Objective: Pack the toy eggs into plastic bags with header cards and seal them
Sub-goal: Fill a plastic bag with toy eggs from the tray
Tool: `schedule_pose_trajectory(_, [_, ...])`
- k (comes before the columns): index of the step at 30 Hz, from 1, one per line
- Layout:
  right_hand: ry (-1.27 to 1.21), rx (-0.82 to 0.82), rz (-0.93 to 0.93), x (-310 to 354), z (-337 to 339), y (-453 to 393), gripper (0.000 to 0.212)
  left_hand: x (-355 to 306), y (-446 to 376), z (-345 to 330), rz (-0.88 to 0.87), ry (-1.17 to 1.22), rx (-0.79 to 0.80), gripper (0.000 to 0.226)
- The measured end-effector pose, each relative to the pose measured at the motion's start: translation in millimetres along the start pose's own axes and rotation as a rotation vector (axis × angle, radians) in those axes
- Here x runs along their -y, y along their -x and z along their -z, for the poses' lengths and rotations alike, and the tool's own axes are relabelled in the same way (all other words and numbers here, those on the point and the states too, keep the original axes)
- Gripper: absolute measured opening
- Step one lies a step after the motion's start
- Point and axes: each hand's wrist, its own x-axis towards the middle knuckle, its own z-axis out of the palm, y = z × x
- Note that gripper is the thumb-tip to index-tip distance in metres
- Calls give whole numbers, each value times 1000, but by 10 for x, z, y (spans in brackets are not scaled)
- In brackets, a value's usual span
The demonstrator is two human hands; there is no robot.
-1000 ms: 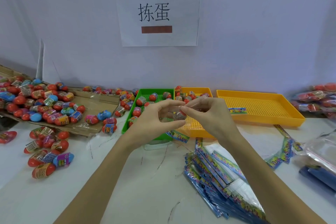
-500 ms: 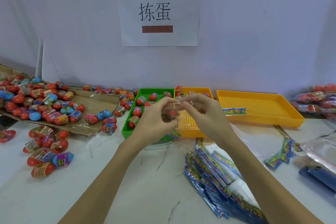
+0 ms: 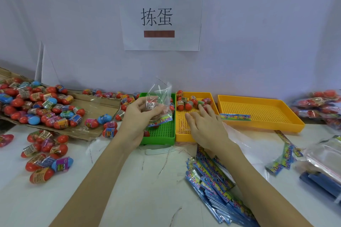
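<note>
Toy eggs [image 3: 186,104] cluster at far end of the small yellow tray [image 3: 181,131], just beyond your right hand [image 3: 206,125], fingers straight, empty. Your left hand [image 3: 140,116] grips the bag [image 3: 160,97] over the green tray [image 3: 162,132], mouth up.

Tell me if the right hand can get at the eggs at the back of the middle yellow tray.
Probably yes. The right hand already lies open over the yellow tray, fingers toward the eggs, with nothing between; the left hand holds the bag aside.
</note>
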Motion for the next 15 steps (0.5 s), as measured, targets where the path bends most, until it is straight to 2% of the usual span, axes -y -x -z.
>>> schedule_pose_trajectory(2, [33,40,-56,16,-5,-14,68,-3,6,1,-1,-16,19,35])
schedule_pose_trajectory(6, [2,49,-148,49,30,-32,68,-9,32,-20,-46,-163,69,39])
schedule_pose_trajectory(8, [-35,-33,-177,39,36,-36,62,-17,49,-36,-56,-209,83,40])
schedule_pose_trajectory(12, [-158,-336,-121,-38,38,-30,33,-14,58,-49,-67,-262,69,44])
schedule_pose_trajectory(13, [-151,-370,-101,-61,50,-33,29,-12,53,-51,-69,-276,69,42])
schedule_pose_trajectory(15, [-61,-313,-91,-110,65,-60,34,-5,51,-60,-70,-288,86,39])
